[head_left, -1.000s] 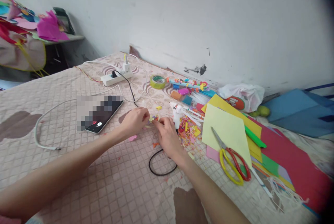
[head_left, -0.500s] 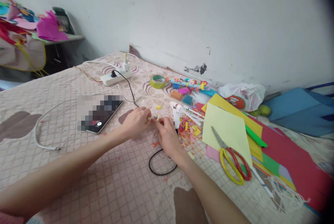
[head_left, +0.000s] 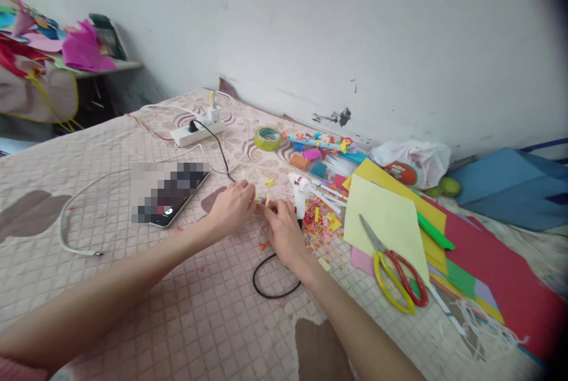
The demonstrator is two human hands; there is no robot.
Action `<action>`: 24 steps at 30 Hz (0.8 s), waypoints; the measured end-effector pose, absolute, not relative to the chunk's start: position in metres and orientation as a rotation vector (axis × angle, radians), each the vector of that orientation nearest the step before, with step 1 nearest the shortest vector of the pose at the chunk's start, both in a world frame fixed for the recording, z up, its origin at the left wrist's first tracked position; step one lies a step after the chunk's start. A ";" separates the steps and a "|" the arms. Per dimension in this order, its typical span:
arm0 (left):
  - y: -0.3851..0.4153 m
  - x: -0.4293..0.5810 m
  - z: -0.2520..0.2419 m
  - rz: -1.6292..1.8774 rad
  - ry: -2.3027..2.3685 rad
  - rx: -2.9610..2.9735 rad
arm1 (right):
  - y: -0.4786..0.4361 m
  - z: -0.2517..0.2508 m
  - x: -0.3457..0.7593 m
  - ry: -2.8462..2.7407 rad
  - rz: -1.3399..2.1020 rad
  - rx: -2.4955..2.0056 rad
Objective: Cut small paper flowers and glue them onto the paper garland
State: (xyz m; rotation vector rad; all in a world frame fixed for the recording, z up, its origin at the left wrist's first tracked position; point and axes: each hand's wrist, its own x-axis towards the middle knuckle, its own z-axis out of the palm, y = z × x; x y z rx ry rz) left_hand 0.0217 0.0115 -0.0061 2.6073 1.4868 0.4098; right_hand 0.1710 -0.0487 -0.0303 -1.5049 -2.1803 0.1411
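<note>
My left hand and my right hand meet over the quilted cover, fingers pinched from both sides on a small yellow-and-purple paper piece. Most of that piece is hidden by the fingers. A white hot glue gun stands just beyond my right hand, beside a pile of colourful paper scraps. Under my right wrist loops a black cord. One small yellow scrap lies beyond the fingertips.
Scissors rest on pale yellow paper at the right, over coloured sheets. Green tape and a decorated blue stick lie near the wall. At the left are a phone, a white cable and a power strip.
Both hands stay in nearly the same place, still pinching the small paper piece. Only slight finger shifts show.
</note>
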 end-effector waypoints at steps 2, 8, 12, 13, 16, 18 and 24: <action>0.012 0.023 -0.005 0.402 1.495 2.605 | -0.049 -0.029 0.170 -2.181 0.138 -1.500; 0.014 0.027 -0.005 0.399 1.542 2.567 | -0.050 -0.029 0.171 -2.179 0.140 -1.492; 0.013 0.028 -0.007 0.411 1.546 2.545 | -0.050 -0.030 0.171 -2.168 0.151 -1.481; 0.013 0.028 -0.006 0.416 1.546 2.539 | -0.050 -0.030 0.170 -2.164 0.152 -1.478; 0.012 0.024 -0.003 0.441 1.536 2.511 | -0.050 -0.030 0.171 -2.155 0.159 -1.475; 0.011 0.018 0.002 0.503 1.502 2.452 | -0.052 -0.028 0.172 -2.146 0.171 -1.464; 0.008 -0.014 0.013 0.728 1.530 2.252 | -0.072 -0.017 0.183 -2.076 0.212 -1.377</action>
